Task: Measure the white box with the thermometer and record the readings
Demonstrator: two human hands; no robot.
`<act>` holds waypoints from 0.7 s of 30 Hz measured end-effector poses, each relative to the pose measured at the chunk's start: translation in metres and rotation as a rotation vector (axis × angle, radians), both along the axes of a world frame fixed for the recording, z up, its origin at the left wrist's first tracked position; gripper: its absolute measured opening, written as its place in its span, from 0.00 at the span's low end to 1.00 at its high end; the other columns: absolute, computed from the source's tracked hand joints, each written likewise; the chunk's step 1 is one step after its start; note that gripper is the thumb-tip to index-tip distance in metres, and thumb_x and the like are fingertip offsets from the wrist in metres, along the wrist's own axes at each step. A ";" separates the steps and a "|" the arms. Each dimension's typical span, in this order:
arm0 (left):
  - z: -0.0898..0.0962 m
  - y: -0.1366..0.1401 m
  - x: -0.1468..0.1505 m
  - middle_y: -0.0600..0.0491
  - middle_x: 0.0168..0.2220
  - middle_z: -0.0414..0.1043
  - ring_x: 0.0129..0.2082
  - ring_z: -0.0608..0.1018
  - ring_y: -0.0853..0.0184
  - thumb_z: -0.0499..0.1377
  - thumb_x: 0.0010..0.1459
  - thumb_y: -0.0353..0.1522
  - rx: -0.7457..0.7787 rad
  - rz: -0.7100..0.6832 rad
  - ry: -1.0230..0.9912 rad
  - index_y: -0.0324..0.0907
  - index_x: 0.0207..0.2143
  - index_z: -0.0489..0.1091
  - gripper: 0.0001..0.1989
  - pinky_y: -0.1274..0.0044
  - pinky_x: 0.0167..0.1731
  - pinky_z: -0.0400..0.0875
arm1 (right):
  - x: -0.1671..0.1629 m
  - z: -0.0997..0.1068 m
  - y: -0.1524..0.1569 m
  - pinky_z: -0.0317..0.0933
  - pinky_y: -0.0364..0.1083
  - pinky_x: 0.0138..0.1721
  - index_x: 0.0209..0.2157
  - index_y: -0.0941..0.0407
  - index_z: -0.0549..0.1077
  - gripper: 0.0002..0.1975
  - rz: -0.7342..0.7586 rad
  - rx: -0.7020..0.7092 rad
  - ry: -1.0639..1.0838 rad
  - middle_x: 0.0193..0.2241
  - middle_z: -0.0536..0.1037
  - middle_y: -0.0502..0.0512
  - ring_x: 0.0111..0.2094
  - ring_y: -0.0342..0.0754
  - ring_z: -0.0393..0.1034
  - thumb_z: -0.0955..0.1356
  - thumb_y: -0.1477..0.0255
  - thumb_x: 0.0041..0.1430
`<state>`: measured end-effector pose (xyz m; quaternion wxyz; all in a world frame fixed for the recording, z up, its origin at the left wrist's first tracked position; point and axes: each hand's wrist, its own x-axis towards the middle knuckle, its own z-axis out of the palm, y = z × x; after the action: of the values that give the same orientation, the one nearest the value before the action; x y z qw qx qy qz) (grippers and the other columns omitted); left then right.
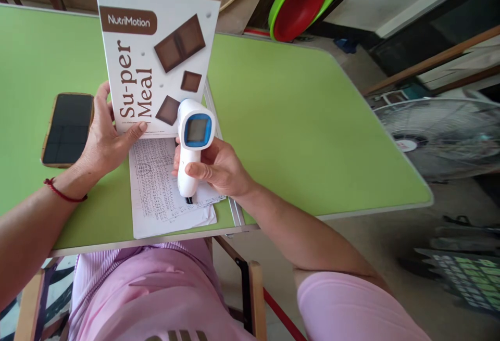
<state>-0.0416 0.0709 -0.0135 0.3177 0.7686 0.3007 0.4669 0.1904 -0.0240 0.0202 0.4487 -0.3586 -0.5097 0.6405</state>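
Observation:
Gripped at its lower left corner by my left hand (111,135), a white box (133,65) with chocolate pieces and "Su-per Meal" printed on it is held up above the table. The thumb lies on its front; the fingers go behind it. My right hand (219,166) is wrapped round the handle of a white infrared thermometer (190,169) with a blue-framed grey screen. The thermometer's head overlaps the box's lower right corner; whether they touch I cannot tell. Beneath both lie handwritten papers (150,195). To the left of my left hand rests a dark-screened phone (68,128).
The green table (300,138) has a pale metal rim and a seam down its middle. Green and red basins (300,8) stand beyond the far edge. A fan (422,138) is close to the table's right end. Wooden chair parts (257,299) show below the near edge.

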 end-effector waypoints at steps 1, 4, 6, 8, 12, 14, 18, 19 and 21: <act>0.000 0.001 -0.001 0.48 0.58 0.63 0.53 0.73 0.54 0.67 0.58 0.46 -0.015 -0.005 0.004 0.46 0.63 0.44 0.42 0.58 0.47 0.76 | 0.001 0.000 0.000 0.70 0.46 0.35 0.40 0.56 0.68 0.24 -0.031 0.006 -0.013 0.31 0.74 0.50 0.32 0.43 0.71 0.79 0.66 0.44; 0.000 0.002 -0.004 0.48 0.57 0.65 0.53 0.73 0.53 0.69 0.57 0.44 -0.023 0.001 0.018 0.47 0.63 0.45 0.43 0.57 0.45 0.76 | 0.003 0.001 0.001 0.70 0.46 0.33 0.39 0.56 0.68 0.25 -0.083 0.035 -0.037 0.31 0.74 0.50 0.32 0.43 0.70 0.80 0.65 0.43; 0.003 0.002 -0.005 0.48 0.55 0.67 0.53 0.73 0.52 0.69 0.56 0.44 -0.009 0.004 0.026 0.46 0.62 0.48 0.41 0.56 0.45 0.75 | 0.004 0.002 0.000 0.71 0.46 0.33 0.39 0.56 0.68 0.25 -0.097 0.053 -0.049 0.30 0.74 0.50 0.31 0.43 0.69 0.79 0.64 0.43; 0.005 0.001 -0.004 0.48 0.54 0.68 0.53 0.73 0.52 0.70 0.55 0.44 -0.006 -0.007 0.030 0.45 0.61 0.49 0.41 0.57 0.46 0.75 | 0.004 0.004 0.000 0.71 0.46 0.32 0.38 0.55 0.68 0.25 -0.113 0.062 -0.061 0.30 0.74 0.50 0.31 0.44 0.69 0.79 0.63 0.43; 0.007 -0.004 -0.001 0.49 0.54 0.69 0.51 0.76 0.56 0.69 0.56 0.44 -0.117 -0.026 -0.036 0.42 0.62 0.45 0.43 0.62 0.45 0.78 | 0.008 0.008 0.001 0.70 0.47 0.30 0.38 0.55 0.69 0.24 -0.137 0.130 -0.104 0.29 0.74 0.51 0.30 0.45 0.69 0.79 0.62 0.43; 0.006 -0.007 0.000 0.49 0.54 0.70 0.50 0.77 0.57 0.69 0.56 0.45 -0.205 -0.029 -0.072 0.44 0.63 0.42 0.46 0.63 0.43 0.79 | 0.016 0.011 0.004 0.69 0.48 0.30 0.37 0.55 0.71 0.22 -0.195 0.225 -0.176 0.29 0.74 0.51 0.30 0.46 0.69 0.78 0.61 0.45; 0.006 -0.009 0.000 0.45 0.54 0.70 0.50 0.77 0.56 0.72 0.52 0.44 -0.281 0.021 -0.126 0.46 0.64 0.40 0.51 0.64 0.43 0.80 | 0.046 0.015 0.016 0.69 0.49 0.33 0.34 0.54 0.73 0.19 -0.366 0.321 -0.474 0.32 0.74 0.53 0.32 0.47 0.69 0.77 0.58 0.46; 0.005 -0.008 -0.001 0.45 0.54 0.70 0.50 0.77 0.56 0.72 0.51 0.44 -0.277 0.025 -0.132 0.47 0.64 0.40 0.51 0.63 0.43 0.80 | 0.055 0.015 0.020 0.69 0.50 0.35 0.34 0.54 0.74 0.19 -0.385 0.326 -0.570 0.33 0.74 0.54 0.33 0.48 0.69 0.77 0.58 0.47; 0.004 -0.005 -0.001 0.47 0.53 0.70 0.50 0.77 0.57 0.72 0.52 0.43 -0.238 0.012 -0.134 0.48 0.63 0.40 0.50 0.62 0.44 0.80 | 0.071 0.015 0.025 0.68 0.51 0.37 0.34 0.56 0.75 0.17 -0.381 0.324 -0.792 0.33 0.73 0.56 0.34 0.49 0.68 0.75 0.58 0.49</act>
<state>-0.0424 0.0658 -0.0097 0.4233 0.6906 0.3367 0.4801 0.2618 0.0015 0.0350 0.3796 -0.5879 -0.6602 0.2727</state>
